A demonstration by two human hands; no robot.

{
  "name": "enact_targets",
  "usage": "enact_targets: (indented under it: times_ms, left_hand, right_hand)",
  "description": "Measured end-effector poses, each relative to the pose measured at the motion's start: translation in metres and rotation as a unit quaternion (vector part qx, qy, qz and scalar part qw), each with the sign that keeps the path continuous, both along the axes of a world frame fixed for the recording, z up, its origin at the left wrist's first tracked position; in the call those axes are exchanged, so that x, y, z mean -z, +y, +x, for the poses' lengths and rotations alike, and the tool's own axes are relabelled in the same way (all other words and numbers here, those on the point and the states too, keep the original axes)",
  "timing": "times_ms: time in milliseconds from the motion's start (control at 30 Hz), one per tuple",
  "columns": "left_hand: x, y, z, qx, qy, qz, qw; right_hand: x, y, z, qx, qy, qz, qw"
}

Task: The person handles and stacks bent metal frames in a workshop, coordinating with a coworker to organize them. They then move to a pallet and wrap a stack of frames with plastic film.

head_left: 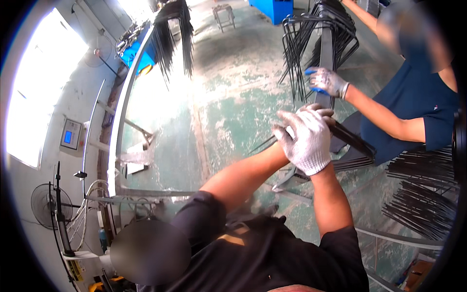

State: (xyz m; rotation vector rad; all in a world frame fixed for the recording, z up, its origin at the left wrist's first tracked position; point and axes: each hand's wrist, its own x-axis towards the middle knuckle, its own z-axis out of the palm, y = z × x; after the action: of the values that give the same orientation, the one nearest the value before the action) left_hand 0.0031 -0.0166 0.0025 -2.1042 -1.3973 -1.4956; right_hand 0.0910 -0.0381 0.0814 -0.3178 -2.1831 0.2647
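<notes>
My right hand, in a white knit glove with greyish fingertips, lies across my left hand in front of me. On the right hand the thumb and finger point left and stand apart, with nothing plainly held. Most of my left hand is hidden behind it; only some gloved fingers show at the top. Just right of both hands is a bundle of black bent rods. Beyond them a grey metal beam carries more black bent rods hanging down.
At the right a co-worker in a dark blue shirt reaches a gloved hand over the beam. Stacks of black rods lie at the lower right. A pale metal frame stands left, near a fan. A stool stands far off.
</notes>
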Motion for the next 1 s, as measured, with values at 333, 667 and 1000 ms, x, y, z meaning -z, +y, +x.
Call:
enact_targets:
  times_ms: [333, 667, 1000]
  left_hand:
    - [0.007, 0.019, 0.012, 0.024, 0.017, -0.029, 0.999]
    - [0.004, 0.053, -0.028, 0.214, 0.038, -0.150, 0.964]
    - [-0.014, 0.035, -0.010, 0.197, 0.205, -0.023, 0.958]
  right_hand:
    - [0.000, -0.009, 0.029, 0.083, -0.062, 0.027, 0.994]
    - [0.082, -0.131, 0.067, 0.269, -0.026, -0.075, 0.960]
    - [0.160, -0.351, 0.083, 0.522, 0.009, -0.477, 0.707]
